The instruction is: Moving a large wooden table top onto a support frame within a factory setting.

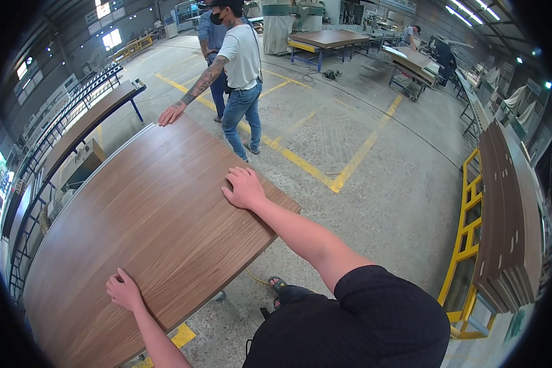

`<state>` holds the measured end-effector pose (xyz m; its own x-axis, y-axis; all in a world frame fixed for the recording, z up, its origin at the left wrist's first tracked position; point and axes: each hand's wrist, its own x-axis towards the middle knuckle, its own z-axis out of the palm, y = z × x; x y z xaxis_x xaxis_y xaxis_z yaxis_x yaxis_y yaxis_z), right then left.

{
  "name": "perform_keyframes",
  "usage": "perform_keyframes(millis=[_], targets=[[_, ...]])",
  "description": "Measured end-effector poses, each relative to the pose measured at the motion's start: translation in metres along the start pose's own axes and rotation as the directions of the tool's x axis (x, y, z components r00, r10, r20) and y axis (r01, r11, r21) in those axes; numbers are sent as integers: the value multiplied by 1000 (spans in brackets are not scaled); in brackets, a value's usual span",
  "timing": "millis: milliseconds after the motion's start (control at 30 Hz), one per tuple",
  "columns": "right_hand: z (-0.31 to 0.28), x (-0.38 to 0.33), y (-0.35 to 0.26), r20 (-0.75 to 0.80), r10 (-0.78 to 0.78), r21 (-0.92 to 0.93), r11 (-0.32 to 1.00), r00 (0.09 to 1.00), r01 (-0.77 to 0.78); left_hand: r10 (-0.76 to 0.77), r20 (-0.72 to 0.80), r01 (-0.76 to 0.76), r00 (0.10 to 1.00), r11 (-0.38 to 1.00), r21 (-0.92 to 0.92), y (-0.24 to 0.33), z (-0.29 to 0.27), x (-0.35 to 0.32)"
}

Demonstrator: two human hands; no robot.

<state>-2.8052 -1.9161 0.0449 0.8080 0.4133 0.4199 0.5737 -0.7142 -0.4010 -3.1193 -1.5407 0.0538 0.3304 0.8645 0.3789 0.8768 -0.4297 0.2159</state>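
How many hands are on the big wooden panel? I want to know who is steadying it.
3. The person's left hand at the near edge, their right hand on the right edge, and a co-worker's hand at the far end.

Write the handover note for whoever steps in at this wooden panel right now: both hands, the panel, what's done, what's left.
Left hand: flat, open, on the near edge of the large wooden panel.
Right hand: flat, open, on the panel's right edge near its corner.
Panel: lies flat at waist height, beside a roller conveyor on the left.
Co-worker's hand rests on the far corner.
Done: three hands are on the panel.
Left: nobody grips or lifts it yet; any move probably has to be made together with the co-worker.
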Motion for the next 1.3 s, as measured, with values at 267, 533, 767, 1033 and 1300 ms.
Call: perform_keyframes(millis=[267,533,767,1033,1300], targets=[[1,-1,1,0,5,21,1000,1000,-5,13,-40,-14,999,999,-32,0,2,0],[1,1,-1,-1,6,24,1000,1000,-6,1,-37,-2,999,999,-46,0,-3,-2],[0,0,3,-14,-1,21,1000,1000,1,11,-45,-14,999,998,-64,6,-3,-3],[14,3,-1,-69,-66,-1,998,995,66,-3,-83,-1,997,999,-46,-7,-1,1],[-1,3,3,-117,-96,-17,995,988,94,3,-160,-19,987,995,-99,6,1,-3]])
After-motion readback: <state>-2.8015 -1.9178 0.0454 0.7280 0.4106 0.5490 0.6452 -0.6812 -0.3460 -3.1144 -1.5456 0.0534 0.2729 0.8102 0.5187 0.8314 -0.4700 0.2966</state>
